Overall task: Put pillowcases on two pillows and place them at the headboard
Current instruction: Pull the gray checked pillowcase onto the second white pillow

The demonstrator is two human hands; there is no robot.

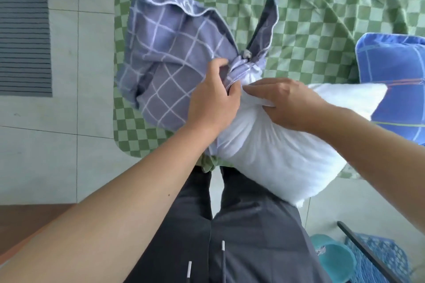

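My left hand (212,96) and right hand (286,102) crowd the bunched mouth of the grey checked pillowcase (174,57), with the white pillow (276,154) bulging across my legs below them. A blue pillow (395,80) blocks the right side. Beyond the pillowcase, the green checked bedspread (310,7) lies open; tiled floor (76,122) lies open at left.

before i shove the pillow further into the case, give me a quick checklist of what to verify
1. Left hand grips the grey checked pillowcase at its opening: ok.
2. Right hand pinches the white pillow: ok.
3. Pillow end started into the opening: ok, only the tip is in.
4. Opening spread wide: not ok, the fabric is bunched.
5. Pillow corners seated in the case's corners: cannot tell.
6. Second pillow already in a blue case on the bed: ok.
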